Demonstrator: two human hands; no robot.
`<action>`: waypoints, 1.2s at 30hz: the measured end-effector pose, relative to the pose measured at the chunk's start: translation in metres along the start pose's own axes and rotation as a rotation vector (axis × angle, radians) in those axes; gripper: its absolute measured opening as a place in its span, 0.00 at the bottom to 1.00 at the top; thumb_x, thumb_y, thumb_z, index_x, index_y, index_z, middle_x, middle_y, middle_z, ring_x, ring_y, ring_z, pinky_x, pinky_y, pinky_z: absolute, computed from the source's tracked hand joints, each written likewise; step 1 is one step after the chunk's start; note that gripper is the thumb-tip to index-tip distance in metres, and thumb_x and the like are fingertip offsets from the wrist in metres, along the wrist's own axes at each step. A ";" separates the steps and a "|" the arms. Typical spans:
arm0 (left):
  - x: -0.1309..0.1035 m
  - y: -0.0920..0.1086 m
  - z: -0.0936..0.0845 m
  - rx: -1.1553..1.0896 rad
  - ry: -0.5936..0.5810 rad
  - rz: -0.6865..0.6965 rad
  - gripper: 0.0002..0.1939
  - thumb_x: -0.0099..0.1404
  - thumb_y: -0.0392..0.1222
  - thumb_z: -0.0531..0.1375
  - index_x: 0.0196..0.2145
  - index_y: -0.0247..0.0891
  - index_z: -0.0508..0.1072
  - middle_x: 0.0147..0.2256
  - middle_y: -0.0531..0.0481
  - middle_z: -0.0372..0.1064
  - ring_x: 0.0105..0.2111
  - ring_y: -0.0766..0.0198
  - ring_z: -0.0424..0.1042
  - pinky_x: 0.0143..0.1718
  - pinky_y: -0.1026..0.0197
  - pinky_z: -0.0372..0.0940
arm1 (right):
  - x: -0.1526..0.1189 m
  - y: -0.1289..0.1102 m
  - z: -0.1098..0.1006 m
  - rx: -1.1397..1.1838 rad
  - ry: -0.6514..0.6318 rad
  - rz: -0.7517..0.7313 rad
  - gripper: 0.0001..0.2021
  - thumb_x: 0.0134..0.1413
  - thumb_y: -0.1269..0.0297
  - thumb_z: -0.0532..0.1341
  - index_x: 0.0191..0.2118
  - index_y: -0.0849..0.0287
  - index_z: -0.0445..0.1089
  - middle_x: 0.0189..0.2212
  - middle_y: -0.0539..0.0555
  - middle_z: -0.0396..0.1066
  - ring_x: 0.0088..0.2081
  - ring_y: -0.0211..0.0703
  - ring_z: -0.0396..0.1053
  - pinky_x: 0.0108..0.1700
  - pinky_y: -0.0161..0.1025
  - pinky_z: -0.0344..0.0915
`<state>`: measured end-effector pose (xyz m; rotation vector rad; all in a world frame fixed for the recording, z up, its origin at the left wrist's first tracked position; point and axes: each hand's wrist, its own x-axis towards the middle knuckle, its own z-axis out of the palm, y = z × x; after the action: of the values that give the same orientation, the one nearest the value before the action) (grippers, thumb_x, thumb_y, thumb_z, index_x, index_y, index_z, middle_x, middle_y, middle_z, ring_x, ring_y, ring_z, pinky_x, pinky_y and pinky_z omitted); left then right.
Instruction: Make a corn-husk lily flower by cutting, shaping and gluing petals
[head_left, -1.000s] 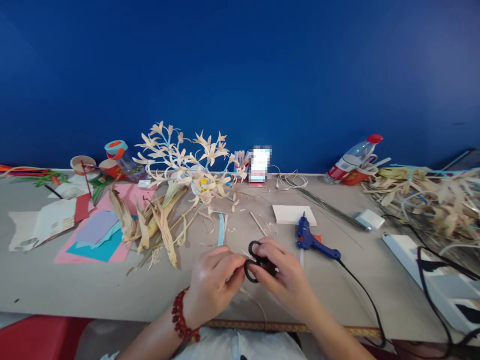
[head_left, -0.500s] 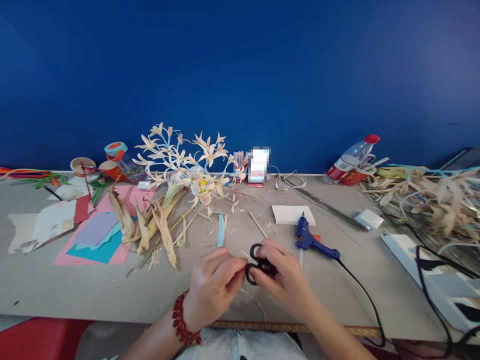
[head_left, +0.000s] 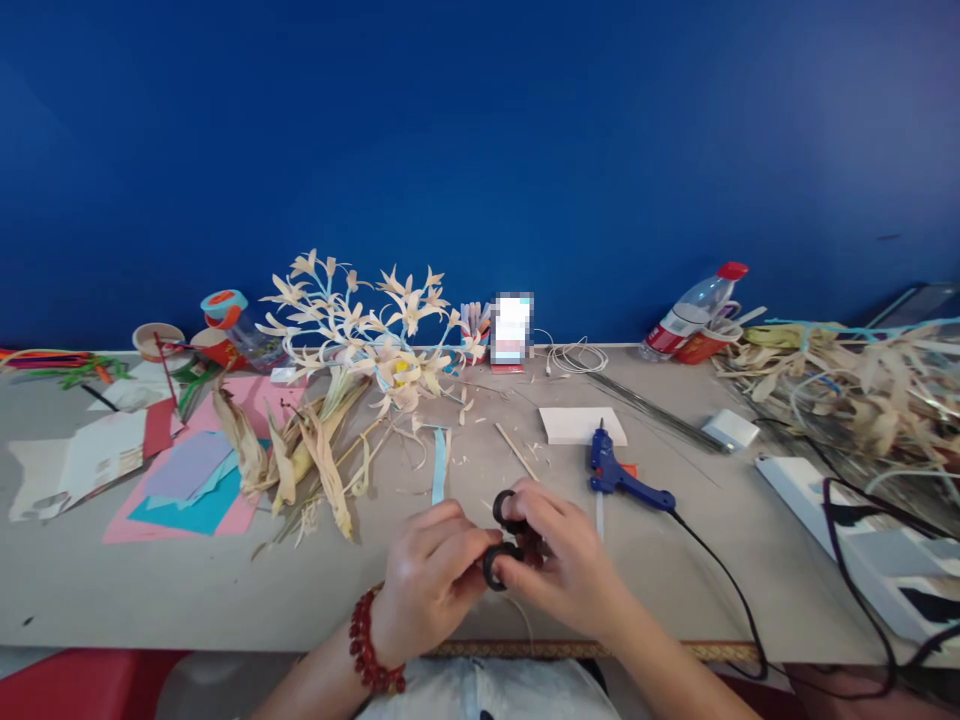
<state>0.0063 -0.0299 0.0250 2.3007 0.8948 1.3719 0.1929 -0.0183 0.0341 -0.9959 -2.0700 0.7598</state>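
Observation:
Black-handled scissors (head_left: 504, 568) are in my right hand (head_left: 559, 560), with its fingers at the two finger loops. Their blades are hidden behind the hands. My left hand (head_left: 442, 560), with a red bead bracelet (head_left: 367, 645) at the wrist, is closed in a pinch right beside the loops; what it pinches is too hidden to name. A thin pale strand (head_left: 521, 612) hangs below the hands. Beyond them lie a light blue strip (head_left: 439, 465) and a thin pale stick (head_left: 516, 450).
Pale husk flowers (head_left: 375, 330) stand at the back left, with dried husks (head_left: 322, 460) and coloured paper (head_left: 184, 510) before them. To the right are a blue glue gun (head_left: 630, 483) with its cord, a white power strip (head_left: 817, 520) and a bottle (head_left: 686, 315).
The scissors' loops have spread farther apart, and my left hand's fingertips are now closer in behind the lower loop. The whole view has shifted slightly.

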 end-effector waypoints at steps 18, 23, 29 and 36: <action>-0.002 0.001 0.000 -0.044 0.039 0.016 0.09 0.62 0.30 0.62 0.41 0.35 0.73 0.28 0.45 0.74 0.28 0.61 0.65 0.27 0.61 0.62 | 0.002 -0.007 -0.003 -0.065 0.038 -0.137 0.18 0.65 0.46 0.51 0.33 0.56 0.61 0.27 0.49 0.60 0.26 0.38 0.58 0.27 0.33 0.53; -0.003 0.000 -0.001 -0.031 0.058 0.060 0.11 0.62 0.30 0.62 0.44 0.33 0.72 0.29 0.44 0.75 0.28 0.61 0.66 0.28 0.60 0.63 | 0.002 -0.007 -0.002 -0.076 0.057 -0.140 0.19 0.64 0.45 0.52 0.33 0.56 0.61 0.27 0.49 0.60 0.24 0.36 0.56 0.26 0.33 0.52; -0.005 0.002 -0.003 -0.032 0.046 0.057 0.11 0.62 0.29 0.62 0.43 0.33 0.72 0.29 0.44 0.74 0.28 0.61 0.66 0.27 0.60 0.63 | 0.003 -0.007 -0.001 -0.070 0.054 -0.168 0.21 0.65 0.43 0.50 0.33 0.56 0.61 0.27 0.49 0.59 0.25 0.37 0.56 0.26 0.33 0.52; -0.006 0.003 -0.004 -0.038 0.042 0.055 0.09 0.63 0.30 0.60 0.42 0.33 0.72 0.28 0.44 0.74 0.28 0.61 0.66 0.28 0.60 0.64 | 0.004 -0.009 -0.002 -0.094 0.047 -0.194 0.21 0.65 0.43 0.48 0.33 0.57 0.62 0.27 0.49 0.59 0.24 0.37 0.56 0.26 0.33 0.52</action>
<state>0.0018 -0.0361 0.0244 2.2918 0.8160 1.4530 0.1890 -0.0192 0.0436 -0.8396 -2.1405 0.5399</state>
